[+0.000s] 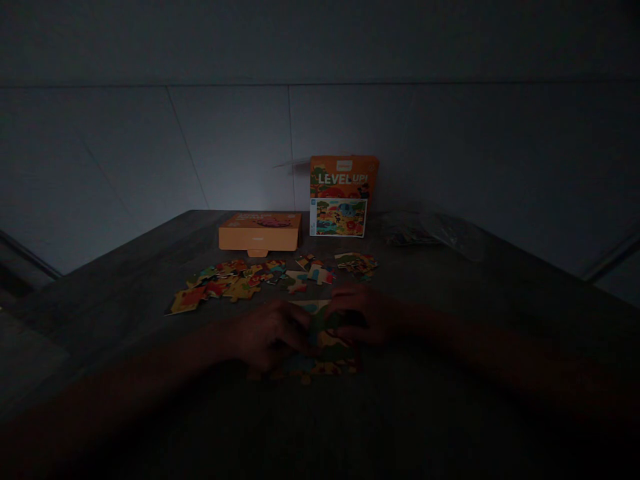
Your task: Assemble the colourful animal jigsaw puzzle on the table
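Note:
A partly joined jigsaw puzzle [320, 340] with green, blue and yellow print lies flat on the dark table near me. My left hand [275, 330] rests over its left side, fingers stretched to the right and touching the pieces. From the other side, my right hand [367, 313] reaches onto the upper right part, its thumb and fingers apart with dark print showing between them. No separate piece can be made out in either hand; the light is very dim. Just beyond the hands lie loose puzzle pieces [243, 288] and a smaller pile of pieces [357, 265].
An orange box [260, 238] lies behind the loose pieces, its front flap down. Beside it a "LEVEL UP!" puzzle box [345, 175] stands upright, with a picture sheet [340, 218] against its front. A clear plastic bag [430, 230] sits at the back right, near the wall [230, 147].

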{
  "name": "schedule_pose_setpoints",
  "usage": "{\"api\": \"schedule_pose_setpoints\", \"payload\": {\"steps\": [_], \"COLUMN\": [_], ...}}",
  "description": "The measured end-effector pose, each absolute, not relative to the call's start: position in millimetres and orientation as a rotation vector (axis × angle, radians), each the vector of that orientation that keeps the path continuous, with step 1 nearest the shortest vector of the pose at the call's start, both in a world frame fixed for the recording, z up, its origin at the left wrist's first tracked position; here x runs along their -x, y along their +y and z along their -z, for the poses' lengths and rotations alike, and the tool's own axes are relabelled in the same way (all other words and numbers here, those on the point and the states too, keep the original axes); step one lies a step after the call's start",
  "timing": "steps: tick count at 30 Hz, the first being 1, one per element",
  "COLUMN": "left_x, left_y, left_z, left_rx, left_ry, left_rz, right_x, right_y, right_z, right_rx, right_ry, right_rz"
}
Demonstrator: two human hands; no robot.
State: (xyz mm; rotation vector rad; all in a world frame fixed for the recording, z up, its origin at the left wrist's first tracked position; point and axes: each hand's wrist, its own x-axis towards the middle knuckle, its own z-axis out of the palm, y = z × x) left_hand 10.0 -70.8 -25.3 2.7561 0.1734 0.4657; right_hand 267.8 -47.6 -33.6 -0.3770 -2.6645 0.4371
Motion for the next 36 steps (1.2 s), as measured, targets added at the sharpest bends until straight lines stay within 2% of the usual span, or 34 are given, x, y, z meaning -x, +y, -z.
{"api": "schedule_pose_setpoints", "payload": {"steps": [27,31,36], "left_x": [-12,-16,-16], "left_y": [-78,-87,-86], "left_z": [21,18,18], "left_rx": [-2.739,-2.842,-2.871], "left_ry": [0.339,0.558,0.478], "left_rz": [-0.423,-0.336,-0.231], "right_x": [-266,-265,-260], "right_y": [-44,-50,-63], "right_z": [33,32,28], "right_rx": [0.208,0.125,0.024], "right_ry": [-2.738,-2.760,-2.763], "right_rz": [-0.400,-0.352,-0.389]}}
